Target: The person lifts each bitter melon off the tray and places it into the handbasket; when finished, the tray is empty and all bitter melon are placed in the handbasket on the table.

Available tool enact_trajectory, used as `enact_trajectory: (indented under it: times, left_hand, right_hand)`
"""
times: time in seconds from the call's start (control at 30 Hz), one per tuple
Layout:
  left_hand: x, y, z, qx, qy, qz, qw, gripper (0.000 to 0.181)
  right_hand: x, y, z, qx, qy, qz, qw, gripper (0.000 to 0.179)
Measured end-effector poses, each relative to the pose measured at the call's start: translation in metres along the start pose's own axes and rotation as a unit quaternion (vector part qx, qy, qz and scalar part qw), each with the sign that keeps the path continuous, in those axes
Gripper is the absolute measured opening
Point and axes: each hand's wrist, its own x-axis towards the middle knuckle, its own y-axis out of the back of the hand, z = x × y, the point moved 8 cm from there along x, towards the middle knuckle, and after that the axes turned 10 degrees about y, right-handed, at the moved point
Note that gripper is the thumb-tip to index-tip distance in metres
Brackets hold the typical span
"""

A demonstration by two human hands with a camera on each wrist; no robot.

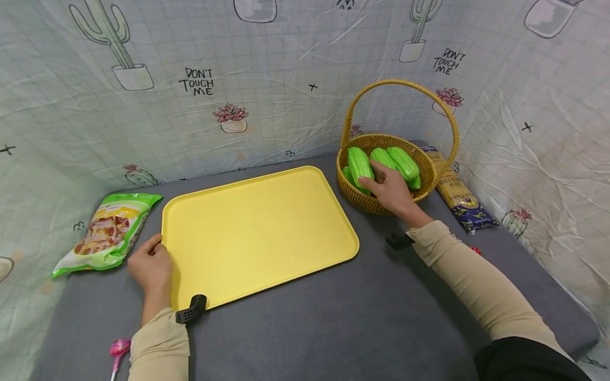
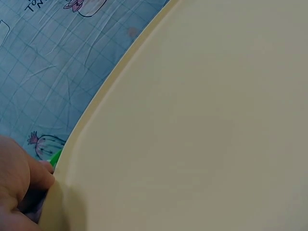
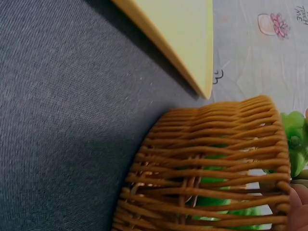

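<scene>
My left hand (image 1: 151, 266) pinches the left rim of a yellow rectangular tray (image 1: 257, 227). In the left wrist view, the thumb and a finger meet at the tray's edge (image 2: 72, 139). On the right, my right hand (image 1: 393, 190) reaches into a woven basket (image 1: 355, 198) with a tall arched handle. Its thumb and fingers grip an oblong, ribbed green fruit (image 1: 359, 163) at the basket's left side. Several similar green fruits (image 1: 404, 163) lie beside it. The basket wall (image 3: 216, 144) mostly hides this hand in the right wrist view.
A green-and-white food bag (image 1: 108, 233) lies left of the tray. Behind and right of the basket lies a yellow-and-blue packet (image 1: 459, 196). A pink lollipop (image 1: 119, 349) is near the left forearm, and a small red item (image 1: 475, 250) by the right sleeve. Printed cloth hangs behind the grey table (image 1: 310, 328).
</scene>
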Motion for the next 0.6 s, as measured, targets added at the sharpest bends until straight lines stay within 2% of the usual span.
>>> enact_trajectory:
  times: [0.43,0.6]
  left_hand:
    - [-0.002,0.0,0.003,-0.005,0.0,-0.005,1.0,0.041]
    - [0.001,0.005,0.009,0.011,-0.003,0.006,0.9999,0.041]
  right_hand:
    - [0.002,-0.001,0.013,-0.05,-0.02,-0.029,0.9981,0.075]
    - [0.01,-0.003,0.013,-0.08,-0.004,-0.023,0.9965,0.075]
